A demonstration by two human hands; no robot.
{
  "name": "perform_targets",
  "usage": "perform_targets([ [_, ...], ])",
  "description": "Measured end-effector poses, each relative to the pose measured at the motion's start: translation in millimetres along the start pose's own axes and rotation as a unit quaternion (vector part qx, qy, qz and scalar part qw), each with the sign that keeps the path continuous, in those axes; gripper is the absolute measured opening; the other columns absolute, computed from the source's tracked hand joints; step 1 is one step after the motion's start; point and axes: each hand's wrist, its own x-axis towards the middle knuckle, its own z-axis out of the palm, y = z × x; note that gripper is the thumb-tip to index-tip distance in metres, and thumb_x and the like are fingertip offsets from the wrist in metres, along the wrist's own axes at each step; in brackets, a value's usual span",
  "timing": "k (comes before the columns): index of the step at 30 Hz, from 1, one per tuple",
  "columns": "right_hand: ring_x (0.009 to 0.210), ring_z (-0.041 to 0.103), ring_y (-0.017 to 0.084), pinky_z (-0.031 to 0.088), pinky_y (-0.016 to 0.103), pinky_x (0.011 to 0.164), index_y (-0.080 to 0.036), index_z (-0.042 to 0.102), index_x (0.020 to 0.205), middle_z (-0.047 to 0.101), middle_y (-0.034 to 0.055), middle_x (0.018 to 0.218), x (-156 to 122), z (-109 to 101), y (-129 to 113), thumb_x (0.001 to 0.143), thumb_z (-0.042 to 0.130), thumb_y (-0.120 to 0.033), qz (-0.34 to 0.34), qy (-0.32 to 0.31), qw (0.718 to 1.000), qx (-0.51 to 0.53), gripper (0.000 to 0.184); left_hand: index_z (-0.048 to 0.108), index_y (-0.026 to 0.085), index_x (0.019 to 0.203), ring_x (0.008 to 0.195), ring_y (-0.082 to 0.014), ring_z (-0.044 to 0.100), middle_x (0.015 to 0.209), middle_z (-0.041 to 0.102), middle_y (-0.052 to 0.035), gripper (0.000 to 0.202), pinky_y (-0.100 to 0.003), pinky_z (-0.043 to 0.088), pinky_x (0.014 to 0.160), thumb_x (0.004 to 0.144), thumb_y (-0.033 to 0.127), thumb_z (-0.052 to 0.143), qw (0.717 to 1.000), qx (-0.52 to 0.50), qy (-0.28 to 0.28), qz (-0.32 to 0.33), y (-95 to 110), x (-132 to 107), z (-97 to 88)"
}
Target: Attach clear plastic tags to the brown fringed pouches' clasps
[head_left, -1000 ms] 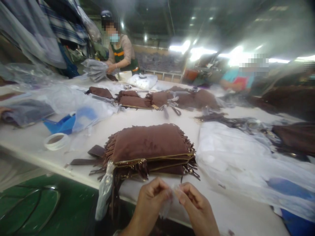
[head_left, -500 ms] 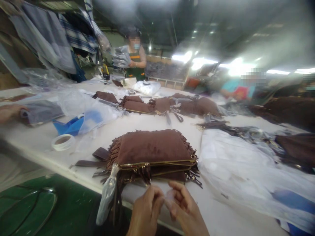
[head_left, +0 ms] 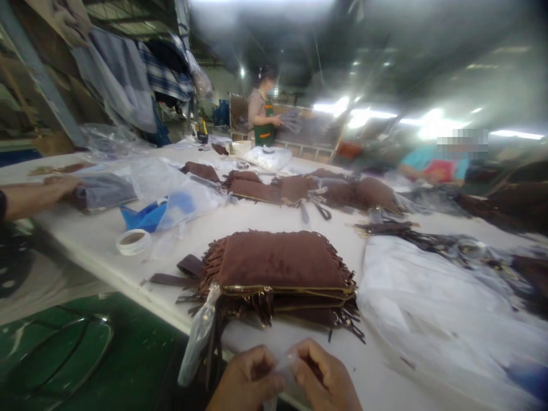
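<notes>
My left hand (head_left: 249,374) and my right hand (head_left: 321,374) are close together at the table's front edge. Both pinch a small, translucent whitish piece of plastic (head_left: 282,365), whose exact kind is blurred. Just beyond them a brown fringed bag (head_left: 282,260) lies flat on top of another similar one, with gold zips facing me. A plastic-wrapped tassel or strap (head_left: 197,342) hangs from its left front corner over the edge. Dark strap ends (head_left: 175,279) stick out at the left.
A tape roll (head_left: 133,242) and a blue tape dispenser (head_left: 143,216) sit at left, near a co-worker's hand (head_left: 62,187) on a grey wrapped item (head_left: 105,191). White plastic sheeting (head_left: 419,297) covers the right. More brown bags (head_left: 257,188) lie farther back. Another person (head_left: 263,114) stands behind the table.
The view has shifted, so the table's things appear farther right. My hands still pinch the plastic, a little lower in view. The standing person has turned sideways with the grey bundle.
</notes>
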Motion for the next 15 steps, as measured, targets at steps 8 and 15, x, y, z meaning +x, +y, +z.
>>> perform_targets([
  [8,0.059,0.049,0.014,0.03,0.024,0.056,-0.021,0.052,0.066,0.053,-0.0043,0.06,9.0,21.5,-20.2,0.085,0.053,-0.032,-0.037,-0.004,0.996,-0.083,0.022,0.065,0.016,0.071,0.066,-0.0167,0.048,0.067,0.055,-0.0006,0.03,-0.025,0.033,0.061,0.086,0.041,0.059,0.958,0.227,0.162,0.061,23.4,-33.3,-21.2],
  [15,0.059,0.043,0.014,0.026,0.025,0.056,-0.022,0.04,0.067,0.045,-0.0042,0.061,21.2,39.1,-22.0,0.095,0.047,-0.046,-0.077,-0.055,0.987,-0.131,0.037,0.053,0.019,0.069,0.061,-0.0164,0.05,0.064,0.055,-0.0005,0.041,-0.026,0.031,0.058,0.095,0.05,0.046,0.911,0.345,0.203,0.101,23.6,-50.9,-29.5],
])
